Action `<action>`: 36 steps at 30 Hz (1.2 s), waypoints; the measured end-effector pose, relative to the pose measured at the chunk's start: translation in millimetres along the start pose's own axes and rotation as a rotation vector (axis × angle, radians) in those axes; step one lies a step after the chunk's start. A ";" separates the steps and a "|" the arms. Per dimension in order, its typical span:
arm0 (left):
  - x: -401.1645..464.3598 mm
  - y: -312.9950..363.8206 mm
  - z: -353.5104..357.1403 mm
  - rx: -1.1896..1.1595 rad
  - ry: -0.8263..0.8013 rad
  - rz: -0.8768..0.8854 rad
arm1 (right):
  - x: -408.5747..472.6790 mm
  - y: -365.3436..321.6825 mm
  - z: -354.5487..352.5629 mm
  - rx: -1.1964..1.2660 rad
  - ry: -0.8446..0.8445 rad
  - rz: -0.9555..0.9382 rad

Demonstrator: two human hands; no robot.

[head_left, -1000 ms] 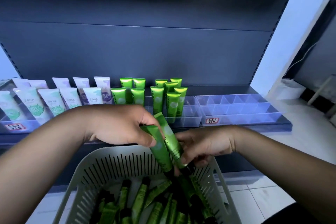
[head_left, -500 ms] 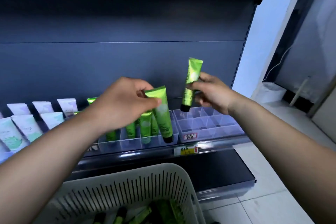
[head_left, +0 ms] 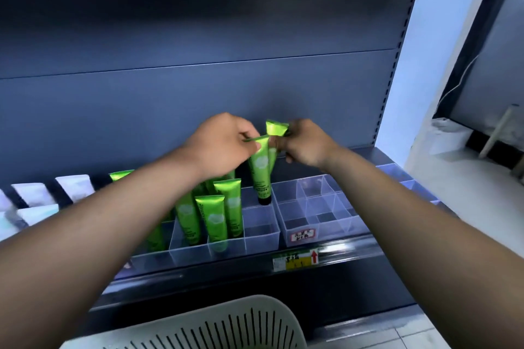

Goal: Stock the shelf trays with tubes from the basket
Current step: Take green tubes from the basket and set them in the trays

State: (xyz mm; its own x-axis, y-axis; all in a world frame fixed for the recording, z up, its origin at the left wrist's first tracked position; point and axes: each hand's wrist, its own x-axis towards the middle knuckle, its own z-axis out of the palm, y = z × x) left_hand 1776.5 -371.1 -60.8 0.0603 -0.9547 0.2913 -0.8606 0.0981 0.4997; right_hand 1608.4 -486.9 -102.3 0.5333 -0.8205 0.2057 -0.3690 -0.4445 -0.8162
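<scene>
My left hand [head_left: 224, 143] pinches the flat top of a green tube [head_left: 261, 171] whose black cap hangs in a back compartment of the clear shelf tray [head_left: 261, 238]. My right hand [head_left: 304, 143] grips a second green tube [head_left: 276, 129] just behind the first; only its crimped top shows. Several green tubes [head_left: 217, 219] stand upright in the tray's left compartments. The slotted rim of the pale basket [head_left: 215, 323] shows at the bottom edge; its contents are out of view.
A second clear divided tray [head_left: 320, 207] stands to the right with bare compartments. White tubes [head_left: 75, 187] line the shelf at far left. A yellow price label [head_left: 295, 259] sits on the shelf's front rail. The shelf's dark back panel rises behind.
Both hands have moved forward and together over the shelf tray. The left hand's tube has dropped into a back compartment, and the right hand's tube has come in close behind it.
</scene>
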 end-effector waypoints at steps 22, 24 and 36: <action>1.0 -17.4 2.8 0.241 -0.210 -0.025 | 6.0 5.1 15.5 -0.184 -0.153 -0.013; 0.3 -18.2 3.2 0.230 -0.205 -0.029 | 5.0 4.2 14.5 -0.180 -0.155 -0.023; -13.3 -5.2 -12.6 0.182 -0.157 0.005 | -3.8 -19.2 -11.9 -0.370 -0.182 -0.035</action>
State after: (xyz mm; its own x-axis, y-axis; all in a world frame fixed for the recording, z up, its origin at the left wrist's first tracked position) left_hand 1786.6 -355.3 -56.9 -0.0119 -0.9877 0.1558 -0.9387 0.0647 0.3386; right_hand 1604.4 -479.5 -81.0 0.6645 -0.7400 0.1041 -0.5789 -0.5977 -0.5546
